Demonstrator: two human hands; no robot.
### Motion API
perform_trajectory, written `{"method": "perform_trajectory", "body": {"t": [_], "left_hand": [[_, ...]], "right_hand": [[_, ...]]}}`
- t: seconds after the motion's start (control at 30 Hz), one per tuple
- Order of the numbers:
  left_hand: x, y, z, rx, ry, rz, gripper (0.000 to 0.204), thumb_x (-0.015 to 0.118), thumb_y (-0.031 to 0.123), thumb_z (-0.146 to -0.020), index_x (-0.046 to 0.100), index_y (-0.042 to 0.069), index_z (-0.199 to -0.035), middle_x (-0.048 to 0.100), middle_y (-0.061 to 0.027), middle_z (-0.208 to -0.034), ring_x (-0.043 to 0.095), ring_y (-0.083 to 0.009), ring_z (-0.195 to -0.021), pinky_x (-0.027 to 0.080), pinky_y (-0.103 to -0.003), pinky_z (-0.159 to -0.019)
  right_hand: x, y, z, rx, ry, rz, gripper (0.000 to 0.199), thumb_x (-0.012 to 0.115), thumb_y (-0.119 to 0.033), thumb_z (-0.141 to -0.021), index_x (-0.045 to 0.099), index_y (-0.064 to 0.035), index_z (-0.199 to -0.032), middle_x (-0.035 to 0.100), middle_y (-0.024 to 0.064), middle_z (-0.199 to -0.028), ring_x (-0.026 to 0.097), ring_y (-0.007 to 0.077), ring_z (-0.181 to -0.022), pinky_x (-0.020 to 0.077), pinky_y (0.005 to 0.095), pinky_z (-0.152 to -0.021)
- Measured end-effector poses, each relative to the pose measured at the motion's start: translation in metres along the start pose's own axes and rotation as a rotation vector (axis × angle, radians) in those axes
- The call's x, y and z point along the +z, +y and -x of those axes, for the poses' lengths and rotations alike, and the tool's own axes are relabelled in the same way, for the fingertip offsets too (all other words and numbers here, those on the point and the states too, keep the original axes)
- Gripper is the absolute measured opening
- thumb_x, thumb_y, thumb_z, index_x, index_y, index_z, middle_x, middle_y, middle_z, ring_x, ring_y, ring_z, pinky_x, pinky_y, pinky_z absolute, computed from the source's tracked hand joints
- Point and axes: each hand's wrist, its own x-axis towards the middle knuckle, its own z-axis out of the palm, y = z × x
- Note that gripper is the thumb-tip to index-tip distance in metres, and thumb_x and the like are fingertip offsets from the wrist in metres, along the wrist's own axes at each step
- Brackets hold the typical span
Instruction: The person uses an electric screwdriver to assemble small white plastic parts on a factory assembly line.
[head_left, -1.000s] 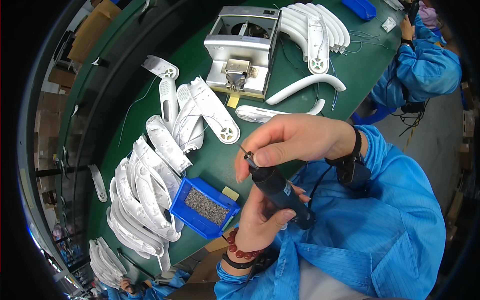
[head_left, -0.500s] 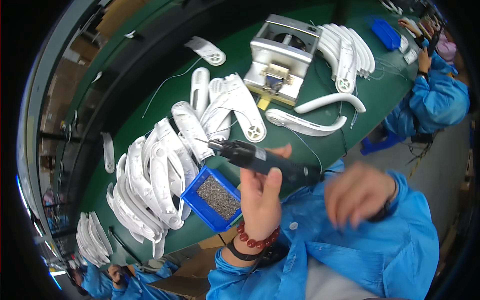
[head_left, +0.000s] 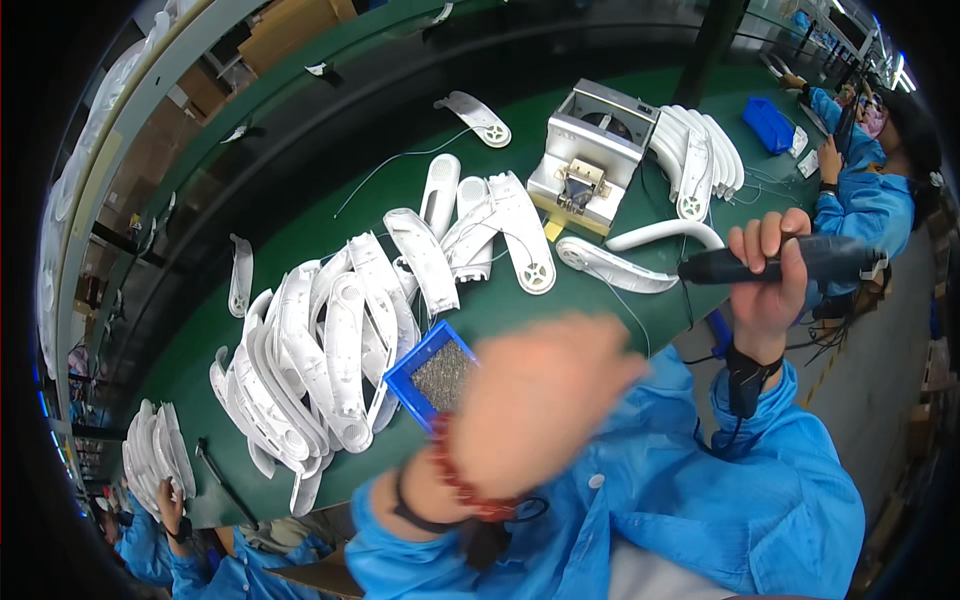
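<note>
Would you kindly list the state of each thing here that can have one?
right hand: closed around the black electric screwdriver, raised off the bench.
left hand: blurred, above the bench edge; grip cannot be told.
blue tray: open, filled with small grey parts.
white curved shells: piled loosely, overlapping.
grey metal fixture: open-topped, upright on the green bench.

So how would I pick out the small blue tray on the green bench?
Start at the long green workbench and find the big heap of white curved plastic shells on its near side. At the heap's right edge sits the shallow blue rectangular plastic tray, next to the blurred left hand. Nothing else there is blue or filled with tiny grey parts.
</note>
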Motion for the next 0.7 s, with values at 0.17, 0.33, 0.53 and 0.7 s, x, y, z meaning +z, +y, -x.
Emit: {"method": "perform_trajectory", "body": {"t": [0.17,0.33,0.53,0.7], "left_hand": [[-0.082,-0.110,-0.096,-0.201,0.273,-0.234,0.021,0.067,0.019,-0.084,0.065,0.002,-0.097,0.068,-0.0166,-0.089,0.065,-0.0362,-0.085,0.052,-0.042,-0.072],[-0.047,-0.217,-0.223,-0.157,0.030,-0.765,0.030,0.050,0.011,-0.089,0.059,0.008,-0.118,0.061,-0.0138,-0.116,0.060,-0.0336,-0.107,0.051,-0.043,-0.087],[0.059,-0.279,-0.323,0.032,-0.352,-0.912,0.044,0.053,0.015,-0.091,0.050,0.020,-0.134,0.046,-0.0005,-0.142,0.036,-0.0245,-0.138,0.033,-0.045,-0.110],[0.067,-0.311,-0.333,0.016,-0.339,-0.852,0.022,0.049,0.013,-0.090,0.065,0.016,-0.106,0.060,-0.0077,-0.114,0.057,-0.0269,-0.112,0.044,-0.038,-0.098]], "right_hand": [[-0.010,0.024,0.009,0.294,-0.143,0.123,0.043,0.077,-0.034,-0.082,0.049,-0.0047,-0.095,0.058,0.0053,-0.069,0.056,0.0159,-0.063,0.0461,0.0316,-0.059],[-0.004,0.050,0.021,0.618,-0.255,0.018,0.030,0.080,-0.012,-0.077,0.057,-0.0016,-0.094,0.063,0.0090,-0.078,0.060,0.0172,-0.070,0.0484,0.0291,-0.065],[-0.008,0.060,0.011,0.670,-0.431,0.123,0.033,0.083,-0.010,-0.075,0.059,-0.0041,-0.096,0.064,0.0076,-0.085,0.063,0.0175,-0.076,0.0495,0.0287,-0.065],[-0.001,0.059,-0.001,0.501,-0.624,0.265,0.030,0.078,-0.006,-0.078,0.057,-0.0053,-0.099,0.063,0.0107,-0.092,0.062,0.0253,-0.084,0.0503,0.0346,-0.072]]}}
